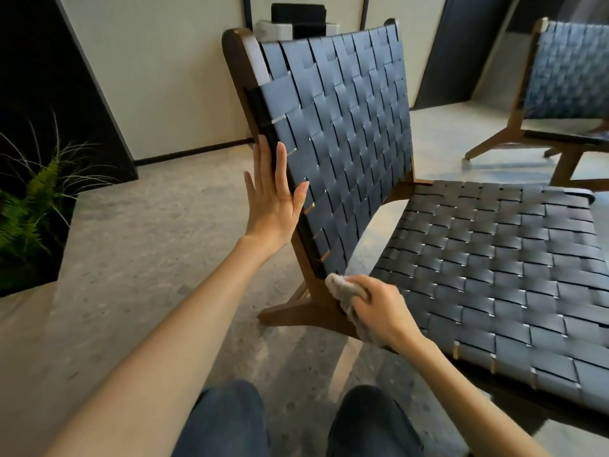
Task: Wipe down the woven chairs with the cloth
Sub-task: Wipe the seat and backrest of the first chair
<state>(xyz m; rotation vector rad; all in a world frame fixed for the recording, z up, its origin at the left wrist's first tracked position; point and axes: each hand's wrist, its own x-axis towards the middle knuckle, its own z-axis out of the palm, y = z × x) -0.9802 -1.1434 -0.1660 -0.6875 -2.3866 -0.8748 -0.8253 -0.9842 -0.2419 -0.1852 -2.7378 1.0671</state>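
The right hand (379, 308) is curled around a crumpled beige cloth (346, 295), pressing it against the wooden frame where the near chair's (494, 258) seat meets its backrest, low on the left side. The left hand (273, 196) is flat with fingers straight, its palm resting on the left edge of the backrest. The chair's seat and back are woven from dark straps. A second woven chair (566, 80) stands far right. A leafy plant (29, 206) sits at the left, on the speckled floor (148, 232).
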